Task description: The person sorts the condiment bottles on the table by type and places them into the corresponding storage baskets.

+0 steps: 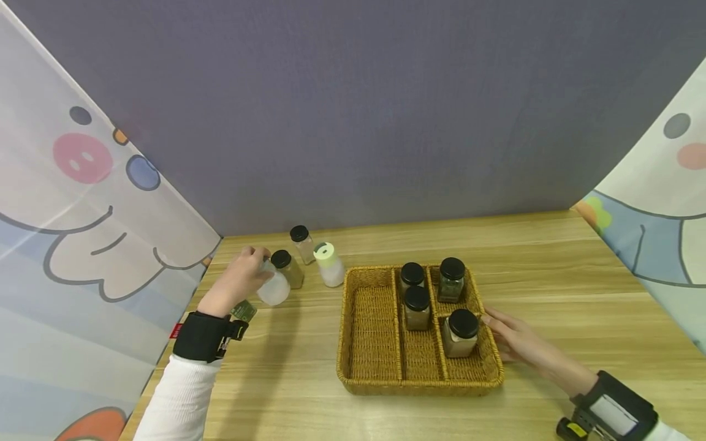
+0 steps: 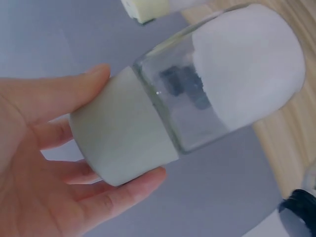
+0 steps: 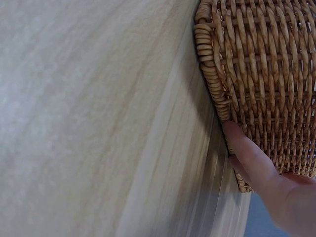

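Observation:
My left hand (image 1: 242, 275) holds a glass seasoning jar (image 2: 212, 84) by its pale green cap (image 2: 123, 128), thumb on one side and fingers on the other. White powder fills the jar's lower part. In the head view this jar (image 1: 274, 289) is at the left of the table, beside a black-lidded jar (image 1: 289, 269). My right hand (image 1: 515, 340) touches the right side of a divided wicker basket (image 1: 368, 388). In the right wrist view, fingers (image 3: 249, 153) lie against the woven wall (image 3: 266, 74), low near the tabletop.
Inside the basket, two black-lidded jars (image 1: 417, 309) share the middle compartment; one jar (image 1: 451, 282) stands back right and another (image 1: 461, 334) front right. Left of the basket are a pale-green-capped jar (image 1: 330, 266), a smaller black-lidded jar (image 1: 303, 245) and a green-labelled item (image 1: 244, 310).

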Motion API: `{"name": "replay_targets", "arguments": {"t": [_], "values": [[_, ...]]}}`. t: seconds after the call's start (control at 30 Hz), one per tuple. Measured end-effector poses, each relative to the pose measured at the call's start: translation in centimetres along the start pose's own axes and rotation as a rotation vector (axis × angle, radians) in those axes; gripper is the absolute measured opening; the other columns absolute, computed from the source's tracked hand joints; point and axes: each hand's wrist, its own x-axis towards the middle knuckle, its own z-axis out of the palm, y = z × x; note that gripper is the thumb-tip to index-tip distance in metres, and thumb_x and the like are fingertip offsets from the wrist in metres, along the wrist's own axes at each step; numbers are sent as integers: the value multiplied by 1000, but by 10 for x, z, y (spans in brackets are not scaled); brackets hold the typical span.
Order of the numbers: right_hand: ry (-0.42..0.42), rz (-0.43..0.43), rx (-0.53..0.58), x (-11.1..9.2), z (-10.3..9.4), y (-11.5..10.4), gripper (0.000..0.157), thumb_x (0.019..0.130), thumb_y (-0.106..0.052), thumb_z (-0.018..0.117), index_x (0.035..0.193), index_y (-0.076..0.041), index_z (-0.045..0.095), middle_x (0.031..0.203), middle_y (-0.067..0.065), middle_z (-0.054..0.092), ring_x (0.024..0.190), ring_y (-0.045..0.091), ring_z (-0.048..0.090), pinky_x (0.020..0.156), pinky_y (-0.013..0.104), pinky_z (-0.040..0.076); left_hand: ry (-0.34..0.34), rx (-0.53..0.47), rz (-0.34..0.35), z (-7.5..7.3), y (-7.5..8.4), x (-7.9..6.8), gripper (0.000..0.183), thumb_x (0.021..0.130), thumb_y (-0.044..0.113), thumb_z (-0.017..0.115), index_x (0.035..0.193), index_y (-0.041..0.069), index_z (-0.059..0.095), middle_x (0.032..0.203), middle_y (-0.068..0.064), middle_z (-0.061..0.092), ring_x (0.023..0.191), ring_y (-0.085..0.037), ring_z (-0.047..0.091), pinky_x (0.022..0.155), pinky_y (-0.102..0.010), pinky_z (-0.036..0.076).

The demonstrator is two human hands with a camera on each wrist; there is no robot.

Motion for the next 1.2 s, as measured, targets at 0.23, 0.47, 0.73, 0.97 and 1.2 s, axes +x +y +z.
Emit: {"name": "replay_targets", "arguments": {"t": [0.23, 0.47, 0.73, 0.97, 1.2], "values": [[1, -3, 2, -1, 0, 0, 68, 96, -33, 34, 139, 5, -2, 136, 35, 9, 121, 49, 23, 83, 48, 46, -7, -3, 44, -4, 18, -1, 34, 80, 4, 62, 108, -9, 51, 97, -26, 48, 84, -35, 51, 68, -41, 47], [-5, -13, 10, -1, 0, 0, 68, 96, -33, 34, 138, 5, -3, 136, 35, 9, 120, 49, 25, 83, 47, 47, -17, 12, 105, -7, 34, 3, 32, 80, 5, 63, 107, -7, 52, 98, -25, 48, 85, -34, 52, 67, -41, 48], [2, -11, 10, -1, 1, 0, 68, 96, -33, 35, 139, 4, -2, 137, 34, 9, 121, 49, 24, 83, 47, 47, 3, 53, 174, -7, 48, 9, 32, 78, 5, 65, 105, -6, 53, 90, -20, 49, 80, -30, 52, 67, -39, 48], [5, -10, 6, -1, 1, 0, 67, 96, -33, 34, 139, 4, -2, 138, 33, 8, 122, 49, 21, 85, 48, 46, 16, 43, 239, -4, 60, 15, 28, 77, 3, 66, 101, -5, 53, 87, -17, 49, 78, -28, 49, 66, -37, 45], [1, -12, 8, 0, 1, 0, 68, 96, -33, 34, 139, 4, -2, 138, 34, 7, 122, 49, 21, 83, 47, 47, -33, 25, 232, -6, 78, 24, 31, 78, 6, 65, 104, -5, 52, 89, -16, 47, 76, -25, 49, 65, -35, 47]]}}
